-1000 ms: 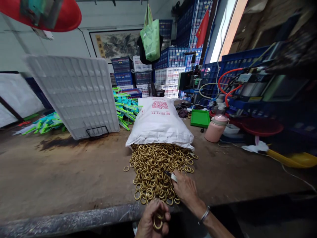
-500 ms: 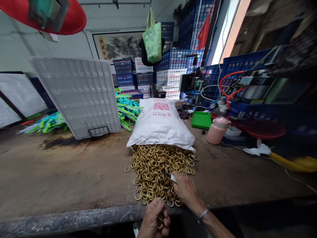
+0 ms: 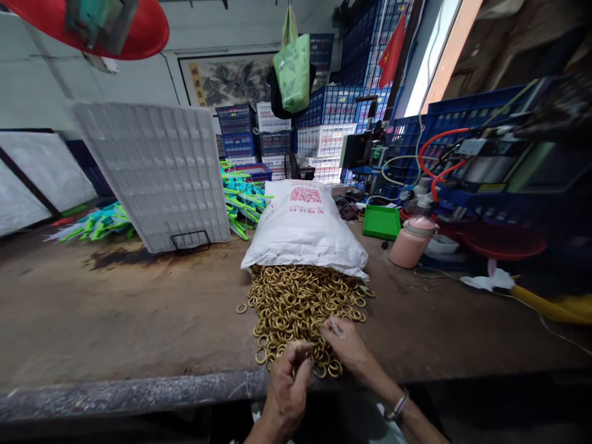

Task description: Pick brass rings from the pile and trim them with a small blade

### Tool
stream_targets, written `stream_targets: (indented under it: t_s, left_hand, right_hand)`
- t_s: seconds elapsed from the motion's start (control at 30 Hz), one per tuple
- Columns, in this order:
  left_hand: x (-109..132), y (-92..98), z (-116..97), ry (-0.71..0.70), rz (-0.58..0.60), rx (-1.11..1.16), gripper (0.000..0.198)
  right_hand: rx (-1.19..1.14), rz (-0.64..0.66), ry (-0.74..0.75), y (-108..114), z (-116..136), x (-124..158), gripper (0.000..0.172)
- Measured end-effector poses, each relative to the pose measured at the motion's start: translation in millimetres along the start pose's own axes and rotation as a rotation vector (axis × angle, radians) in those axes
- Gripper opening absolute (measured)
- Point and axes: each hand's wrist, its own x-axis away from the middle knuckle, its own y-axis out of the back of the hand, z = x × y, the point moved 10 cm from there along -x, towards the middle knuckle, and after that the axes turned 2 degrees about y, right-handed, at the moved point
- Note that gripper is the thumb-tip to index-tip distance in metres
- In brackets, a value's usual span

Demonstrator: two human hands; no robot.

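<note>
A heap of small gold-coloured rings (image 3: 296,302) spills from the mouth of a white printed sack (image 3: 305,228) onto the workbench. My left hand (image 3: 287,385) is at the heap's front edge, over the bench edge, with its fingers curled in; whatever lies inside them is hidden. Just to its right, my right hand (image 3: 346,345) is closed around a small thin tool (image 3: 336,327) with a pale handle. Its fingertips are close to the rings, and the tool's tip cannot be made out. One loose ring (image 3: 241,308) lies left of the heap.
An upright white ribbed tray (image 3: 152,172) stands at the left in a black wire stand (image 3: 190,240). Green and turquoise pieces (image 3: 243,200) lie behind it. At the right are a green tray (image 3: 382,222), a pink bottle (image 3: 411,242) and a machine with an orange hose (image 3: 428,148).
My left hand has moved up towards the heap and turned; rings seen in its fist before are now out of sight. The tool's dark tip no longer shows beside my right hand.
</note>
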Motion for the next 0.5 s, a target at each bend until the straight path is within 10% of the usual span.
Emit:
stream_targets:
  t_s: [0.3, 0.5]
  left_hand:
    - [2.8, -15.9, -31.5, -0.210, 0.186, -0.223, 0.025]
    - [-2.3, -0.3, -22.0, -0.080, 0.030, -0.200, 0.013]
  right_hand:
    - [-0.676, 0.417, -0.364, -43.7, 16.5, 57.1, 0.019]
    - [-0.432, 0.275, -0.176, -31.0, 18.7, 41.0, 0.024]
